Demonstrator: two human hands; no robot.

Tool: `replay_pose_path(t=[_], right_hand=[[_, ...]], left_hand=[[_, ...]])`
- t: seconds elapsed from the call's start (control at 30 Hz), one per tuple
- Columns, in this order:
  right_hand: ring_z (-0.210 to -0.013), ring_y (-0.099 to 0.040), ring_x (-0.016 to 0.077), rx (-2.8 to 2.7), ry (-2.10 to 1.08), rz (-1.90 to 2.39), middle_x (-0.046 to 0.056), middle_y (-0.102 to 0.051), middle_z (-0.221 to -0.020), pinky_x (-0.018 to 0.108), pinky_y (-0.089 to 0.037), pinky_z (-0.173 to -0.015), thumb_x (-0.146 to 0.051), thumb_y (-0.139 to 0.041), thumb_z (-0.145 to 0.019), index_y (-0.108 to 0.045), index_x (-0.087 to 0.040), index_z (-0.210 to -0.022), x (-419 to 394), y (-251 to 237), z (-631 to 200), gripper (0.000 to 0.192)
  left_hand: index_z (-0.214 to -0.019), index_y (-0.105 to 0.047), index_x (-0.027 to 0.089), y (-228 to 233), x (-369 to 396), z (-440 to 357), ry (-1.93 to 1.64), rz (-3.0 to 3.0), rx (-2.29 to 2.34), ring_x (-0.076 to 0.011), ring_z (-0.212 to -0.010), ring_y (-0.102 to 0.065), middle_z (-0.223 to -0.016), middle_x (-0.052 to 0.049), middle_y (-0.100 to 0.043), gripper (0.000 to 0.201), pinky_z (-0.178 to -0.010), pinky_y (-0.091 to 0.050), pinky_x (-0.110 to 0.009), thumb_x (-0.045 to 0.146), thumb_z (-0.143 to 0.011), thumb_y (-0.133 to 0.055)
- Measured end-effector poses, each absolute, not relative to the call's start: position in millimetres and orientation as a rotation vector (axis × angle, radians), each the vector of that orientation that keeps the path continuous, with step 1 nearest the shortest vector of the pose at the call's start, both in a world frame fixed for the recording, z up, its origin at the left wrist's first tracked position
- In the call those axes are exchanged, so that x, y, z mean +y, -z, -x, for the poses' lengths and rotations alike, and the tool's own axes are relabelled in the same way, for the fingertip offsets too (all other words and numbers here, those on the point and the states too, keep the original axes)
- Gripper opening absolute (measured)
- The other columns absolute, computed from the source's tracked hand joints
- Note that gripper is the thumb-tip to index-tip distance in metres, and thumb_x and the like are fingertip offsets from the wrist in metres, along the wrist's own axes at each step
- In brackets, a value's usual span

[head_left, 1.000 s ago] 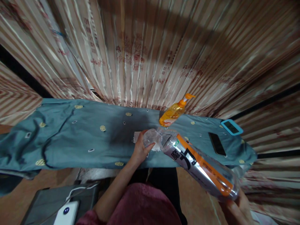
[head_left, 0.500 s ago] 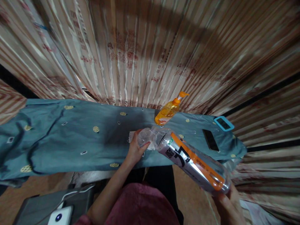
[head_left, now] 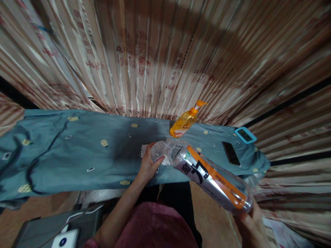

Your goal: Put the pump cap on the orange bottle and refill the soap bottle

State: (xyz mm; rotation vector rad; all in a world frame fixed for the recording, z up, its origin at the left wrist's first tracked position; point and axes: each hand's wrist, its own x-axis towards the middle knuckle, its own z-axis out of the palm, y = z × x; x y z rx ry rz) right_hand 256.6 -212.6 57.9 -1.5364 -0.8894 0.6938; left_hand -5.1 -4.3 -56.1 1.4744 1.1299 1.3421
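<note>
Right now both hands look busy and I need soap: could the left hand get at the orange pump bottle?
Probably not: the left hand grips the big bottle's neck, which lies between it and the pump bottle.

Print on the big bottle's label

A large clear plastic bottle (head_left: pixel 209 174), lying tilted near the right of the scene, is showing a silver and orange label (head_left: pixel 200 170) with big black Chinese-style characters, too warped and blurred to read for certain. The curtain (head_left: pixel 144 58) hanging at the far side is carrying faint red printed marks, also unreadable. Nothing else is showing legible text.
</note>
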Motion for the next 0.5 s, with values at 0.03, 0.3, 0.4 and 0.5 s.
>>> replay_pose_path(t=[0.03, 0.3, 0.4, 0.5], right_hand=[[-0.157, -0.05, 0.037, -0.88, -0.699, 1.535, 0.012, -0.062, -0.161, 0.05, -0.037, -0.132, -0.074, -0.079, -0.083, -0.063, -0.028, -0.154, -213.0, -56.9, -258.5, 0.086], [-0.154, -0.054, 0.0374, -0.874, -0.7, 1.508, 0.012, -0.064, -0.158, 0.048, -0.038, -0.131, -0.071, -0.085, -0.076, -0.068, -0.026, -0.149, -213.2, -52.5, -267.0, 0.087], [-0.157, -0.05, 0.0359, -0.888, -0.698, 1.506, 0.01, -0.059, -0.164, 0.047, -0.035, -0.133, -0.072, -0.085, -0.077, -0.065, -0.028, -0.15, -212.9, -54.6, -262.8, 0.088], [-0.157, -0.051, 0.0371, -0.903, -0.7, 1.51, 0.012, -0.06, -0.163, 0.049, -0.036, -0.133, -0.07, -0.084, -0.08, -0.064, -0.026, -0.152, -216.5, -50.4, -266.2, 0.087]], left_hand=[[-0.138, -0.059, 0.022, 56.3, -4.2, 5.2, -1.343, -1.475, 1.131, -0.0347, -0.128, -0.074, -0.134, -0.013, -0.075, 0.065, -0.115, -0.057, -0.053, 0.036, -0.082, -0.089], [-0.139, -0.058, 0.022, 57.8, -3.4, 7.1, -1.356, -1.467, 1.084, -0.0345, -0.13, -0.073, -0.136, -0.014, -0.074, 0.066, -0.117, -0.056, -0.052, 0.04, -0.083, -0.089], [-0.14, -0.057, 0.022, 55.8, -4.5, 7.8, -1.351, -1.475, 1.075, -0.035, -0.129, -0.073, -0.136, -0.014, -0.074, 0.069, -0.116, -0.057, -0.053, 0.043, -0.083, -0.089], [-0.141, -0.058, 0.023, 53.4, -5.6, 7.6, -1.338, -1.494, 1.106, -0.0342, -0.128, -0.073, -0.136, -0.014, -0.074, 0.069, -0.114, -0.058, -0.052, 0.042, -0.083, -0.089]])
